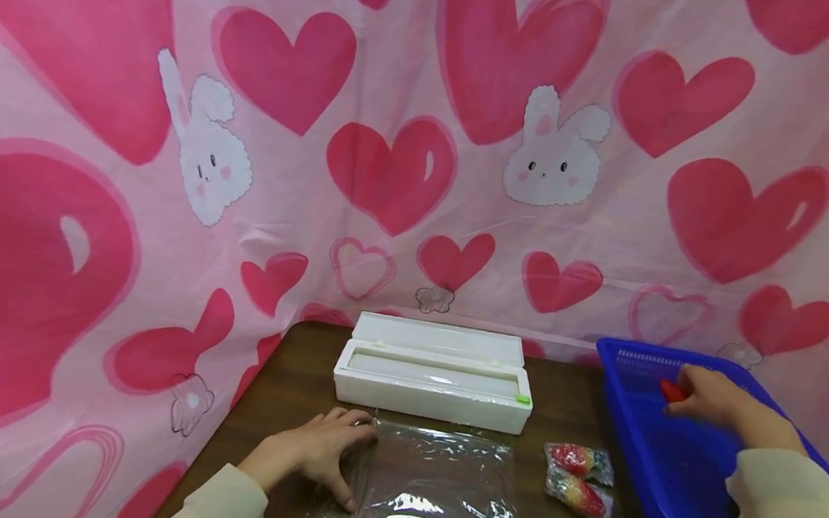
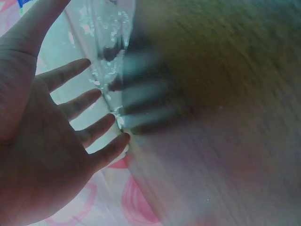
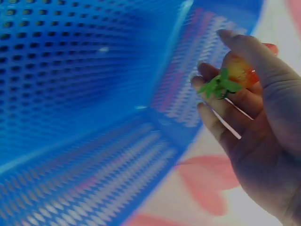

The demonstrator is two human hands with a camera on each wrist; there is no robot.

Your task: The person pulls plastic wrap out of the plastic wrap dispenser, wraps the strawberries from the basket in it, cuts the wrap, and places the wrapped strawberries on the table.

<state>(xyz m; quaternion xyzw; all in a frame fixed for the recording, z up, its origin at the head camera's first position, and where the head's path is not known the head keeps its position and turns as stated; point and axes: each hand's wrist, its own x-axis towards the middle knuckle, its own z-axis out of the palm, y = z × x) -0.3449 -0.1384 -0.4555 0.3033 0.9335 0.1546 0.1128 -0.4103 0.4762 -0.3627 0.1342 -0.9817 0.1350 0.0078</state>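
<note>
My right hand [image 1: 716, 405] is over the blue plastic basket [image 1: 670, 471], holding a strawberry [image 3: 242, 70] between thumb and fingers. It is red and yellowish with a green leafy cap, best seen in the right wrist view. On the table, a clear sheet of cling film [image 1: 440, 479] lies spread out. My left hand [image 1: 323, 453] rests at the film's left edge; its fingers look spread in the left wrist view. Two film-wrapped strawberries [image 1: 579, 495] lie between the sheet and the basket.
Behind the sheet stands a white cling film box [image 1: 432, 400] with its lid raised and a green slider at the right end. The dark wooden table [image 1: 254, 397] meets a pink heart-patterned cloth [image 1: 384, 273] at the back and left.
</note>
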